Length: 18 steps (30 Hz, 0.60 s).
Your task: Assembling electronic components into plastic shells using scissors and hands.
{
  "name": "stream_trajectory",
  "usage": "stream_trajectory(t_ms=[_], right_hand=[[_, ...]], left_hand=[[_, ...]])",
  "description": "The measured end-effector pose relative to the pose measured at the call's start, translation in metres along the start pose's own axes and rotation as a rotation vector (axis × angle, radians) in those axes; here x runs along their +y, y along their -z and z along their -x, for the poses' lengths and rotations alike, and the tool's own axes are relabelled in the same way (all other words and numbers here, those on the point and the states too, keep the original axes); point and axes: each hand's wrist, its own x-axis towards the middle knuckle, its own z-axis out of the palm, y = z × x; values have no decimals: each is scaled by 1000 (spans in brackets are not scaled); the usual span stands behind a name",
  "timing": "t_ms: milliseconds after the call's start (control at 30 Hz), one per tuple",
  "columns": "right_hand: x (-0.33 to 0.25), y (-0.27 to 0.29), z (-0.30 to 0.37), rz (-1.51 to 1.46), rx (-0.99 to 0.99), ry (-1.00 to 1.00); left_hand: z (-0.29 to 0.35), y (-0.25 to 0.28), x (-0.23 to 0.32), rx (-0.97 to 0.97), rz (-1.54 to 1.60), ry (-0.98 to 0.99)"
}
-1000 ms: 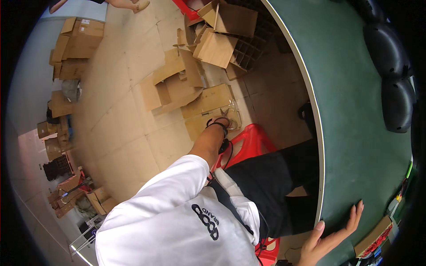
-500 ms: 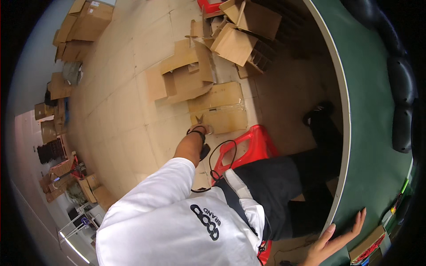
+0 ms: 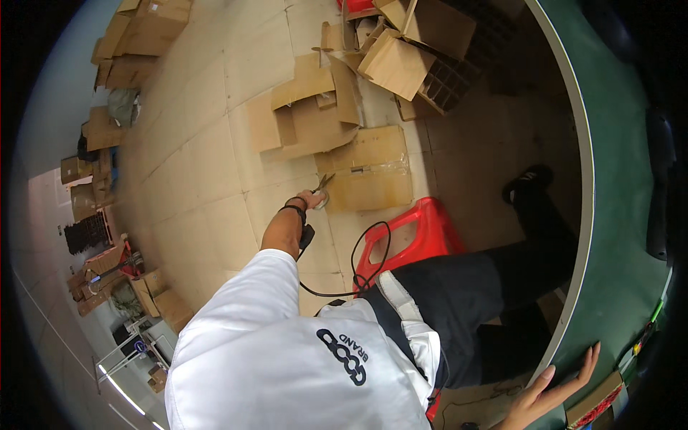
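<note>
My left hand point(image 3: 309, 198) reaches down to the left, closed around a pair of scissors point(image 3: 327, 180). The scissors' blades point away from me and sit slightly apart. Something pale and rounded point(image 3: 322, 203) shows against this hand; I cannot make out what it is. Just beyond the blades lies a flat brown cardboard box point(image 3: 373, 188) with clear tape along its middle seam. My right hand point(image 3: 555, 390) rests on the edge of the green table point(image 3: 609, 236), its fingers stretched and apart, holding nothing.
A red plastic stool point(image 3: 430, 226) stands beneath me. An opened carton point(image 3: 308, 129) and a heap of cardboard boxes point(image 3: 401, 68) lie past the flat box. More cartons point(image 3: 147, 32) line the left wall. A black cord point(image 3: 356, 265) loops beside my waist.
My left hand has shifted left with the scissors, whose blades now tilt to the right beside the flat box's edge. My right hand stays on the table edge. The view has shifted slightly.
</note>
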Motion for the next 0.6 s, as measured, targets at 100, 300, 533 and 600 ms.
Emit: stream_trajectory(t_ms=[100, 300, 533, 600], right_hand=[[-1, -1, 3, 19, 10, -9], [4, -3, 2, -7, 10, -10], [20, -4, 16, 91, -10, -36], [22, -4, 14, 88, -14, -10]], left_hand=[[4, 6, 21, -70, -26, -5], [1, 11, -18, -108, 14, 51], [6, 25, -3, -187, -97, -30], [9, 23, 1, -162, -105, -34]])
